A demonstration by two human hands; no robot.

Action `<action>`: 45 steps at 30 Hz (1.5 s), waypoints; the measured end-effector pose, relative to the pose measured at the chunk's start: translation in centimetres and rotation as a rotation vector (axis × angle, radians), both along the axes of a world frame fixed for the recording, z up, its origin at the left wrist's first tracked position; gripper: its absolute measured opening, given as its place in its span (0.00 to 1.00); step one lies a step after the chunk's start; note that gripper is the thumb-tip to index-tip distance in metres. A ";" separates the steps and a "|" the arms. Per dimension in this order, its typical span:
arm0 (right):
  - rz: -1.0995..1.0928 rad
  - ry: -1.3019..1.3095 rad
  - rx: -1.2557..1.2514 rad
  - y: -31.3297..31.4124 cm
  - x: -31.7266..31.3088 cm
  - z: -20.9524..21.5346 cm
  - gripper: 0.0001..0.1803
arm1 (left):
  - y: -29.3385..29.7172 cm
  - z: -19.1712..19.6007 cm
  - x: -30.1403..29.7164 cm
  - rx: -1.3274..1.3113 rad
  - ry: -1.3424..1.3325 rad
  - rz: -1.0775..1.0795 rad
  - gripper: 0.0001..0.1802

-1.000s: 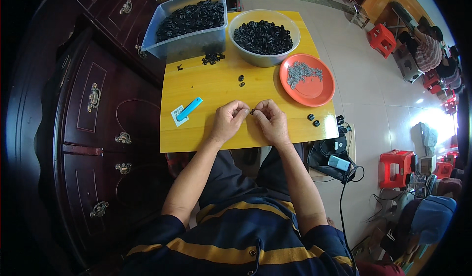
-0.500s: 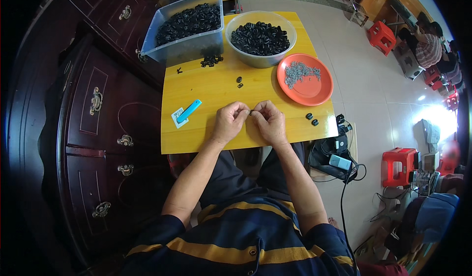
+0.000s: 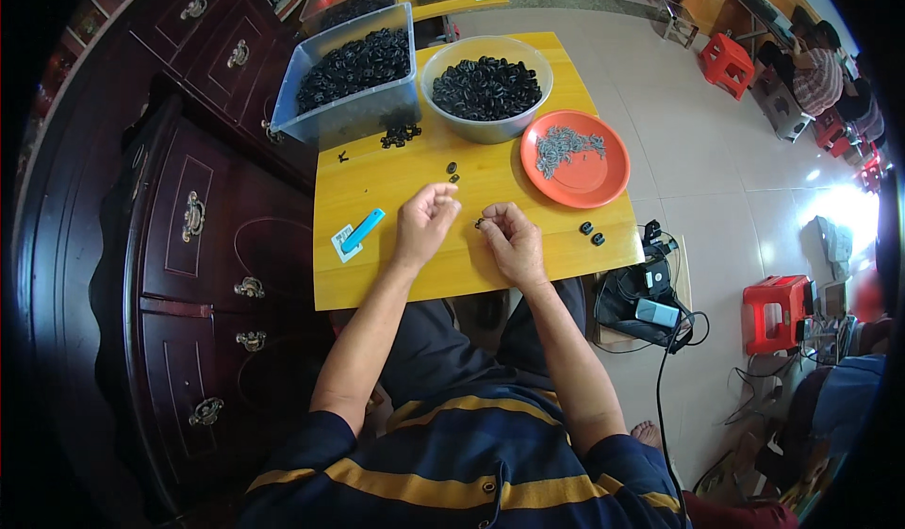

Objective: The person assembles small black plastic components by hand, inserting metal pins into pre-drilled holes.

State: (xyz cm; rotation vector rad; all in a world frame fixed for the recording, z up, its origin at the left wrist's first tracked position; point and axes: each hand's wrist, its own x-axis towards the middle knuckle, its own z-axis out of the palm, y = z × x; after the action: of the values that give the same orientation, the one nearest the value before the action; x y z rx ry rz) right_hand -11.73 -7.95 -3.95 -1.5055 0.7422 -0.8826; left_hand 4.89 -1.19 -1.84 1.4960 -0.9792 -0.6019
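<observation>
Black it is, that small piece [image 3: 479,223] we're pinching between thumb and fingers of our right hand [image 3: 516,245], at its ten o'clock, above the yellow table [image 3: 500,182]! Our left hand [image 3: 422,229] sits relaxed, thumb and forefinger slightly parted, two dark parts [image 3: 452,168] near its one o'clock. From the right hand, we've an orange plate [image 3: 589,179] at one, a filled bowl [image 3: 481,132] around twelve.

1 down-facing fisheye view from the head, yellow table [image 3: 490,173] near, far right seemingly blurred.
</observation>
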 end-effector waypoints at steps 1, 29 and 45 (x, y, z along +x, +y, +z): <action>-0.004 -0.004 -0.001 0.0 0.0 0.0 0.06 | -0.8 0.3 0.8 -0.001 -0.004 -0.004 0.11; 0.056 -0.069 0.055 -0.1 -0.3 -0.2 0.06 | 0.3 1.3 1.8 -0.035 0.046 -0.013 0.03; 0.033 -0.069 0.074 0.6 -1.1 0.6 0.05 | 3.4 0.4 -1.4 0.075 0.315 -0.128 0.08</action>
State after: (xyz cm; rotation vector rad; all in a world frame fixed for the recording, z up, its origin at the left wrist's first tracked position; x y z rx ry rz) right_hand -12.84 -7.34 -3.33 -1.4117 0.6906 -0.8694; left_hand 3.51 2.16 -1.40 1.3578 -0.8171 -0.9447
